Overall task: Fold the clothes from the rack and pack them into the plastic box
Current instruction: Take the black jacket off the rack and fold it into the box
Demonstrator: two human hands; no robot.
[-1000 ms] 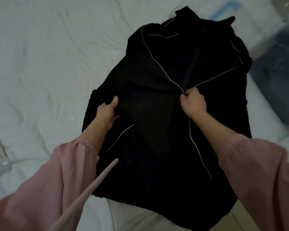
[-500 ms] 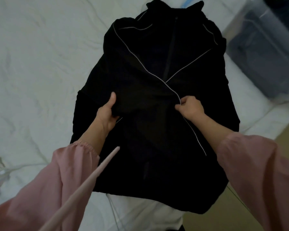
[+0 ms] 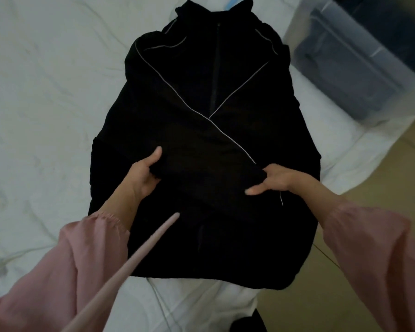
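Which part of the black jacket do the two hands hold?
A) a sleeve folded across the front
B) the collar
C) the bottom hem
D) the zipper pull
A: the left hand and the right hand both grip the piped sleeve, which lies diagonally across the front of the black jacket.

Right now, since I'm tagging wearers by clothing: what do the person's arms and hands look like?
Both arms wear loose pink sleeves; the left sleeve ends in a gathered elastic cuff, the right sleeve is wide. The left hand and right hand are bare: no gloves, rings or watch show. A matching pink strip hangs nearby.
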